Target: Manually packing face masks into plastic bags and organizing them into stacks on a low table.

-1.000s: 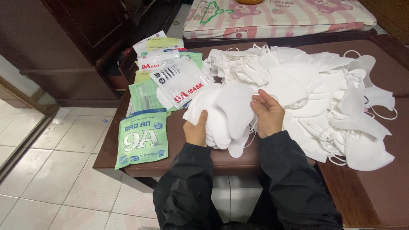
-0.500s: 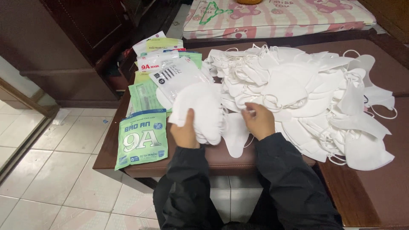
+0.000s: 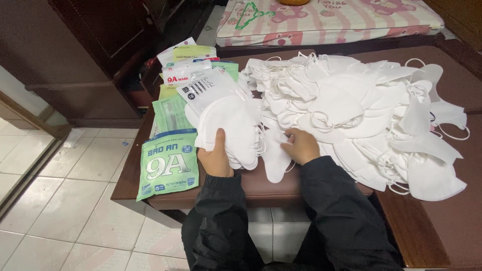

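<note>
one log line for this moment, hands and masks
left hand: holds stack of white masks | right hand: on single mask | mask pile: right

Flat green packet [image 3: 169,163] at table's left edge, green-and-white packets [image 3: 193,75] stacked behind

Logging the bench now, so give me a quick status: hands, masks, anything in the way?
Left hand grips a stack of white masks. Right hand rests on the loose mask pile. Green packets lie left of the stack, apart from both hands.
</note>
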